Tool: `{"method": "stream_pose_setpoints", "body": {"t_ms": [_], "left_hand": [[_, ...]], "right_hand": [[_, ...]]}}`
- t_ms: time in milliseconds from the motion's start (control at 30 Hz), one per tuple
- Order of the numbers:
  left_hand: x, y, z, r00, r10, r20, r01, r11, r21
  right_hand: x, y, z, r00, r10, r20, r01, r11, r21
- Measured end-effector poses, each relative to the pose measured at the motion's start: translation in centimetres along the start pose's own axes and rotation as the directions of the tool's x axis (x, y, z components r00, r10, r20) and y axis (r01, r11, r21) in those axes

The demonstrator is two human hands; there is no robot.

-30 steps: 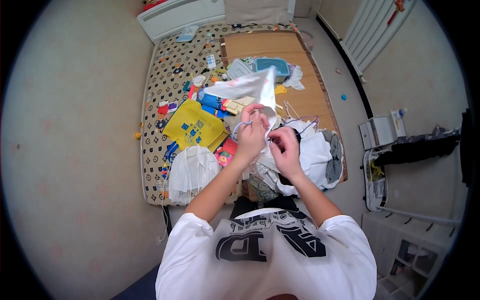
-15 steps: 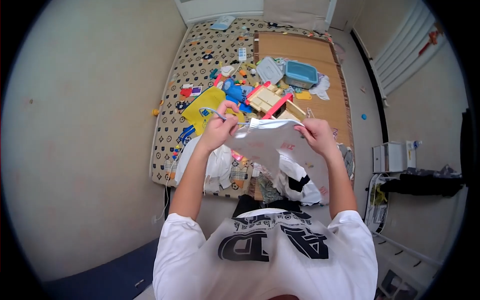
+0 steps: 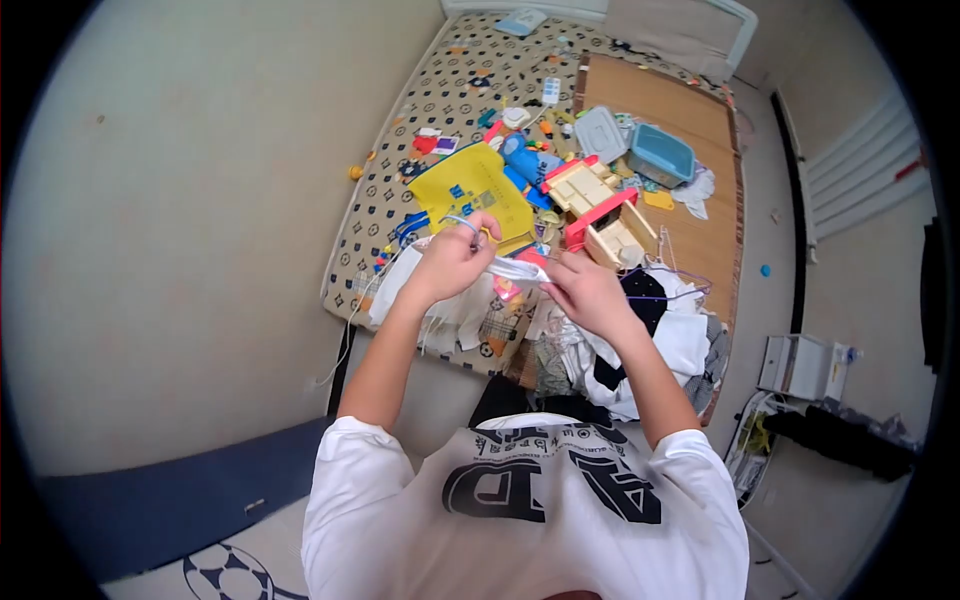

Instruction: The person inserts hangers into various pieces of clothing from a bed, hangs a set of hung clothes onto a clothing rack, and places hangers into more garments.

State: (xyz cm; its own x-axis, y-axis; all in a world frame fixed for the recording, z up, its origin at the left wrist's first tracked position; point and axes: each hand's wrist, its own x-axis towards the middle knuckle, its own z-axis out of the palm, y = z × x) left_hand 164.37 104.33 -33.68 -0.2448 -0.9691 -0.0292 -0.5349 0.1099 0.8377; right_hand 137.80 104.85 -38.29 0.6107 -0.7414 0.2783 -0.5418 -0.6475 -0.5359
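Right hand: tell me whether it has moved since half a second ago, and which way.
Yes: the right hand has moved left in the view, from the lower right of the cream-and-red toy to just below it.

We look past a pale, plain wall (image 3: 200,250) on our left to the bed (image 3: 332,290), patterned sheet (image 3: 440,90), tan mat (image 3: 655,88), grey-and-white headboard (image 3: 680,35) at the far end! Over right, we catch grey floor (image 3: 767,230), dark skirting (image 3: 790,180), a white ribbed panel (image 3: 865,165); low left, a dark blue panel (image 3: 200,490). Soft light!
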Motion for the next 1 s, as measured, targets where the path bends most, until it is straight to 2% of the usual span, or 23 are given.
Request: {"method": "stream_pose_setpoints", "body": {"t_ms": [33,67,167,200,300,333,433,467,567,667,767,867,1000], "left_hand": [[-0.8,0.1,-0.1,0.999,-0.036,-0.002,0.036,0.999,0.014],[-1.7,-0.1,-0.4,0.996,-0.068,-0.062,0.071,0.996,0.051],[-4.8,-4.0,-1.7,0.982,0.017,-0.191,0.023,0.978,0.206],[-6.2,-4.1,-2.3,0.972,-0.05,-0.231,0.097,0.975,0.199],[-10.3,-5.1,-4.4,0.958,-0.102,-0.268,0.154,0.972,0.181],[-11.5,-6.0,-5.2,0.952,-0.152,-0.265,0.202,0.964,0.173],[-13.7,-7.3,-7.8,0.948,-0.169,-0.269,0.232,0.947,0.223],[-13.9,-8.2,-8.7,0.948,-0.172,-0.267,0.235,0.946,0.225],[-13.0,-11.8,-11.0,0.951,-0.163,-0.263,0.222,0.952,0.212],[-10.2,-18.2,-11.9,0.949,-0.14,-0.284,0.201,0.96,0.197],[-6.4,-27.3,-11.2,0.951,-0.116,-0.286,0.196,0.943,0.268],[-1.7,-36.8,-9.1,0.962,-0.05,-0.268,0.148,0.922,0.357],[4.7,-49.3,-3.3,0.965,-0.088,-0.247,0.166,0.934,0.317]], "right_hand": [[0.4,-0.3,1.2,0.999,-0.033,0.03,0.034,0.999,-0.01],[0.5,-0.8,2.2,0.996,0.003,0.085,-0.004,1.0,0.014],[0.9,-1.8,6.8,0.995,-0.045,0.093,0.019,0.966,0.258],[1.2,-2.7,7.9,0.993,-0.051,0.108,0.01,0.937,0.349],[2.2,-4.5,12.3,0.977,-0.151,0.147,0.045,0.831,0.555],[2.6,-5.6,13.2,0.971,-0.156,0.179,0.024,0.813,0.582],[4.1,-8.0,15.9,0.953,-0.206,0.224,-0.006,0.723,0.691],[4.6,-8.6,16.9,0.94,-0.198,0.279,-0.067,0.694,0.717],[6.8,-9.4,19.7,0.933,-0.16,0.321,-0.126,0.693,0.71],[9.4,-7.9,24.2,0.932,-0.081,0.353,-0.175,0.753,0.634],[12.1,-5.2,29.4,0.905,0.121,0.408,-0.337,0.789,0.514],[13.2,-0.8,37.2,0.86,0.349,0.372,-0.478,0.806,0.348],[14.5,6.0,45.3,0.769,0.582,0.265,-0.637,0.734,0.238]]}}
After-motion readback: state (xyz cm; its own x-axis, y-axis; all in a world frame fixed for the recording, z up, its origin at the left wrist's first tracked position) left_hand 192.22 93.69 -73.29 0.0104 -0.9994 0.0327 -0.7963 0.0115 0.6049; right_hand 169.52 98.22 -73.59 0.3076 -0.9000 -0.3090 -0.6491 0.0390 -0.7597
